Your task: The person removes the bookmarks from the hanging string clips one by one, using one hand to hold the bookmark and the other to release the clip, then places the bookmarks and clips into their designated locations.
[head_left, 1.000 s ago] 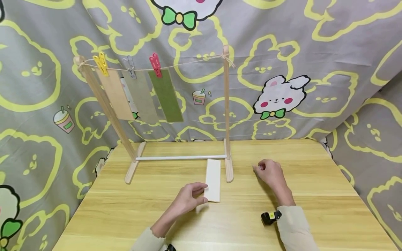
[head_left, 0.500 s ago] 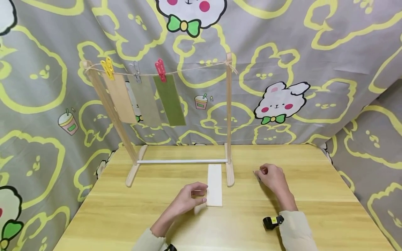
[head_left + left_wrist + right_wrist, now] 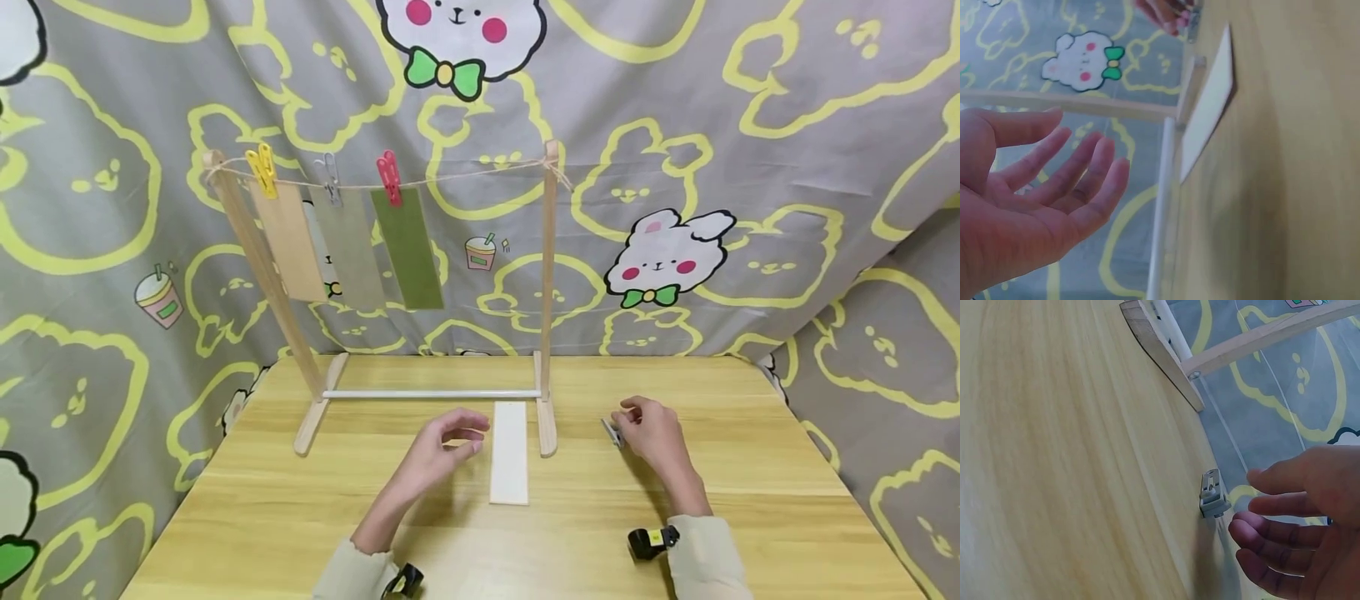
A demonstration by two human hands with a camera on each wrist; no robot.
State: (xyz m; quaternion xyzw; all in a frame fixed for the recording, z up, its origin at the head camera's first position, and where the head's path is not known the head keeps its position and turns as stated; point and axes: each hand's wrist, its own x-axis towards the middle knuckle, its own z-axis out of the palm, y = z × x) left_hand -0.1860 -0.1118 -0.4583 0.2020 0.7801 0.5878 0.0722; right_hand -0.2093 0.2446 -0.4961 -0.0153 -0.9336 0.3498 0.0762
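In the head view, a table (image 3: 570, 542) of pale, yellowish wood grain was backed by a grey curtain (image 3: 675, 100) printed with yellow outlines and white cartoon animals. Toward the back, a wooden stand (image 3: 548, 275) was set, its posts joined by a white rod (image 3: 435, 394) below and a string (image 3: 480, 173) above. On the string, a peach strip (image 3: 292, 242), a greyish strip (image 3: 348, 250) and a green strip (image 3: 408, 250) were hung by yellow, grey and red pegs. A white card (image 3: 510, 454) was laid on the wood near the right post's foot. The left hand (image 3: 442, 446) was held just beside it, thumb and fingers parted. A small grey clip (image 3: 612, 433) was seen by the right hand (image 3: 651, 433).

In the left wrist view, the left palm was shown free, its fingers loosely curved, the card apart from them.

In the right wrist view, the clip was seen on the tabletop, separated by a narrow gap from the right hand's relaxed, unburdened fingers.
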